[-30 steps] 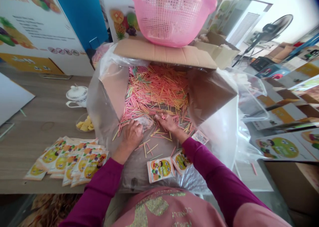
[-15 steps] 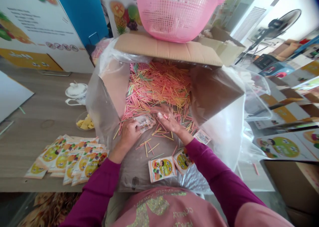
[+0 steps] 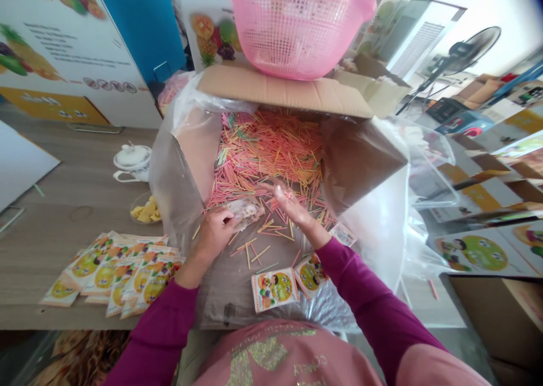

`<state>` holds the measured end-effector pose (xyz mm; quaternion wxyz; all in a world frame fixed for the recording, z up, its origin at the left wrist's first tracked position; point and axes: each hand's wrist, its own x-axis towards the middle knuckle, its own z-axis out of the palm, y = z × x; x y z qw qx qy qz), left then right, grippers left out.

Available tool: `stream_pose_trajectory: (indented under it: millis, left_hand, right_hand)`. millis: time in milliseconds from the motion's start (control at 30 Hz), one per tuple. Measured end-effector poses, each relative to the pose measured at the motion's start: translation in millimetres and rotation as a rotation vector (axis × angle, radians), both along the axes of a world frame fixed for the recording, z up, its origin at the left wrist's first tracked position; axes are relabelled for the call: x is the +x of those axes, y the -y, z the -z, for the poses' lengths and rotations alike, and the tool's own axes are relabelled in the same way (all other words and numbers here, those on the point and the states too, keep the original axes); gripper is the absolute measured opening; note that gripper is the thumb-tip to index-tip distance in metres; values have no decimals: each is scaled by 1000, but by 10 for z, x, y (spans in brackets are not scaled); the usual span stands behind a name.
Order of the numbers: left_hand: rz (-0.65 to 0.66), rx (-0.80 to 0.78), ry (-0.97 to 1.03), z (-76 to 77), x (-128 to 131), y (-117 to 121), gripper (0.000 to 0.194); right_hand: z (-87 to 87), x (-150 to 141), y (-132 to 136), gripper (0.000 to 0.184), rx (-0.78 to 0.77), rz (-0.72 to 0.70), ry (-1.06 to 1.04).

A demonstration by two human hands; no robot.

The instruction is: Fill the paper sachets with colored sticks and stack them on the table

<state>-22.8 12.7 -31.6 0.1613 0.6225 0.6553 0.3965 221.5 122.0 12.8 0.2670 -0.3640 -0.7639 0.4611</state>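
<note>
Right hand (image 3: 294,209) slid forward, pinching pink sticks (image 3: 287,194); left hand (image 3: 213,234) grips a packet (image 3: 245,213).

Poster (image 3: 42,52), left of basket (image 3: 297,30): heading, partly cut off, reads "Fruit". Shirt (image 3: 288,355), below basket: "COMELY", uncertain. Packets (image 3: 139,273), lower left of basket: print too small to read.

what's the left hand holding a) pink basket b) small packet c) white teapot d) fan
b, the left hand grips the edge of a small packet above the coloured sticks
</note>
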Motion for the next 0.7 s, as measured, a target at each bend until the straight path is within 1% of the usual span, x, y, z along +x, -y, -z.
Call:
stream_pose_trajectory:
  millis: [67,133,200,267,367,433,533,633,700]
  left_hand:
    - [8,-23,129,-53,60,-18,19]
    - [38,-70,248,-119,139,-28,18]
    - [62,-104,351,-188,225,-28,21]
    - [77,-118,451,-255,306,-19,25]
    - [111,-130,579,-335,407,0,30]
    - [113,-133,651,-357,465,4,32]
    - [86,-157,829,-336,551,-12,33]
    - [112,-229,1088,-291,618,-42,38]
    - [146,-255,1212,-272,636,-55,44]
  right_hand:
    - [-114,-52,37,87,-97,-41,-199]
    - [-195,-135,67,91,-202,-92,-360]
    - [-241,-219,87,94,-289,-150,-445]
    - [-261,-270,99,96,-303,-194,-450]
    - [-280,-264,122,94,-225,-230,-351]
    - [-297,-228,142,91,-191,-259,-282]
    - [-331,-177,164,82,-204,-304,-267]
    - [-355,-133,159,88,-232,-278,-368]
    - [-349,-98,153,89,-225,-240,-421]
